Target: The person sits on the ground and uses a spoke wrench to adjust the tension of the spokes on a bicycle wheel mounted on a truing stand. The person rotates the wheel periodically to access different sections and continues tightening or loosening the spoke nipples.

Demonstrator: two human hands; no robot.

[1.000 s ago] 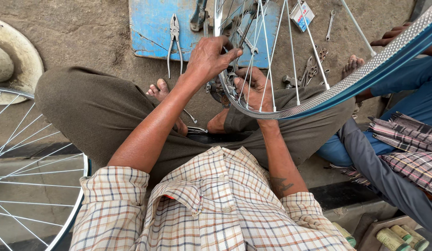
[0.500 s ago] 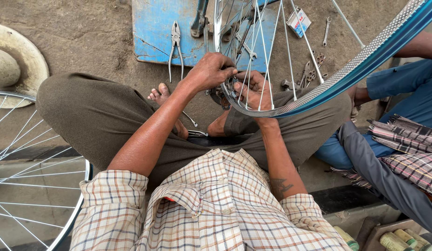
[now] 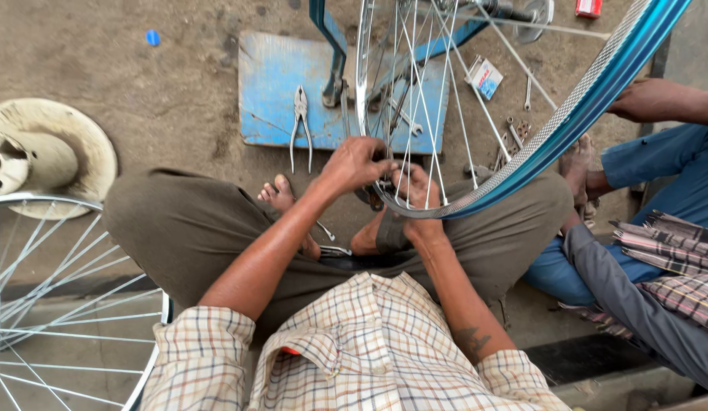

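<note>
A bicycle wheel with a blue rim (image 3: 578, 114) and silver spokes (image 3: 415, 91) stands tilted over my crossed legs. My left hand (image 3: 352, 164) is curled around the spokes just above the lowest part of the rim. Right beside it, my right hand (image 3: 416, 190) grips the rim's lower edge, its fingers showing through the spokes. What the left fingers pinch is hidden. The two hands nearly touch.
Pliers (image 3: 301, 125) lie on a blue board (image 3: 266, 84) ahead, with spanners (image 3: 514, 133) and a small box (image 3: 483, 76) on the dirt. A second spoked wheel (image 3: 57, 304) and a round disc (image 3: 65, 148) lie left. Another person's hand (image 3: 651, 99) is at the rim, right.
My left hand has drawn down from among the spokes and curled shut near the rim beside my right hand. The view has tilted forward, showing more of the board and wheel.
</note>
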